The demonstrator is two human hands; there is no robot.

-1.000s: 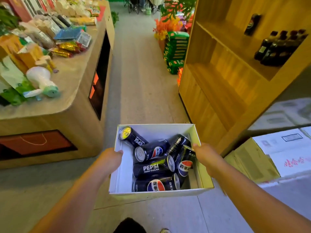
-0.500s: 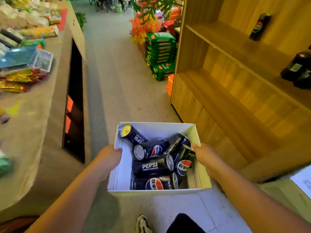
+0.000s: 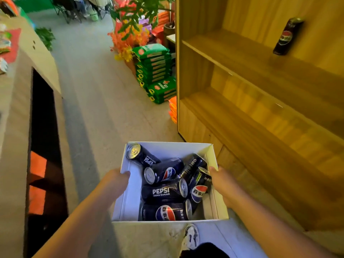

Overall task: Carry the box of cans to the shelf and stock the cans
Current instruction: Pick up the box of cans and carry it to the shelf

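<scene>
I carry an open white box (image 3: pixel 128 203) in front of me. My left hand (image 3: pixel 116 180) grips its left wall and my right hand (image 3: pixel 222 180) grips its right wall. Several dark blue Pepsi cans (image 3: pixel 163 191) lie loose on their sides inside it. The wooden shelf unit (image 3: pixel 260 101) stands at my right, close to the box. One dark can (image 3: pixel 287 36) stands upright on its upper board. The lower boards hold nothing in view.
A long counter (image 3: pixel 16 127) with a dark opening runs along my left. The grey floor aisle (image 3: pixel 96 94) leads ahead. Stacked green packs (image 3: pixel 156 71) and orange flowers (image 3: pixel 128 40) stand by the shelf's far end. My shoe (image 3: pixel 191 237) shows below the box.
I have walked forward along the aisle with the box. The shelf has come closer on my right, the cartons at lower right have left view, and the counter goods have slid off left.
</scene>
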